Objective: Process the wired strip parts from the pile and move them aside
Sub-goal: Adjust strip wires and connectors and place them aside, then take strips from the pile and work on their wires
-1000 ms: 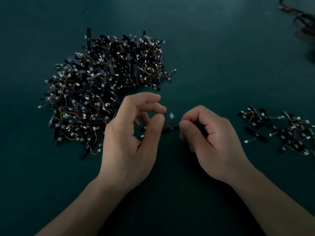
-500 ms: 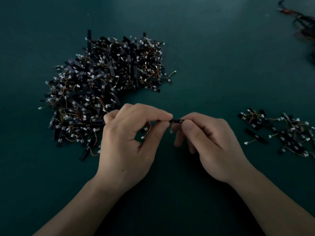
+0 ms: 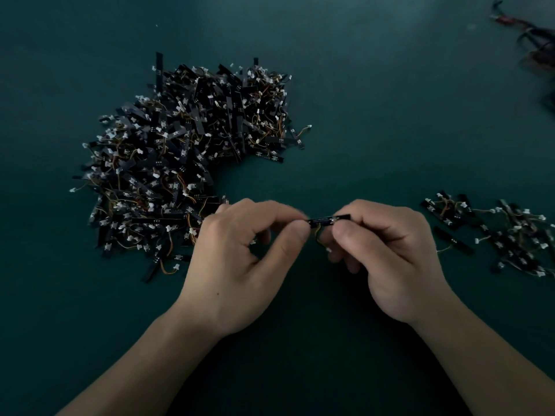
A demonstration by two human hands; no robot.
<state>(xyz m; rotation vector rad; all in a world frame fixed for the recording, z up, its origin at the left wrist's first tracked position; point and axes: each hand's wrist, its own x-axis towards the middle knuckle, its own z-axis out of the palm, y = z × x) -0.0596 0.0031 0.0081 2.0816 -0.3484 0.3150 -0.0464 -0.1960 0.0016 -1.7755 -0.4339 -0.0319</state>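
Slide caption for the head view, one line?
One wired strip pinched by left hand and right hand, between big pile and small heap.

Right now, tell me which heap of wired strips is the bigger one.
The left heap, beyond the left hand: broad and densely stacked, whereas the right heap beside the right hand is a thin scatter.

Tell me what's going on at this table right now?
A person is working through small wired strip parts by hand. The left hand and right hand each pinch one end of a single black wired strip, held level just above the dark green table. A big pile of the same parts lies to the left, and a much smaller group lies to the right, apart from the hands.
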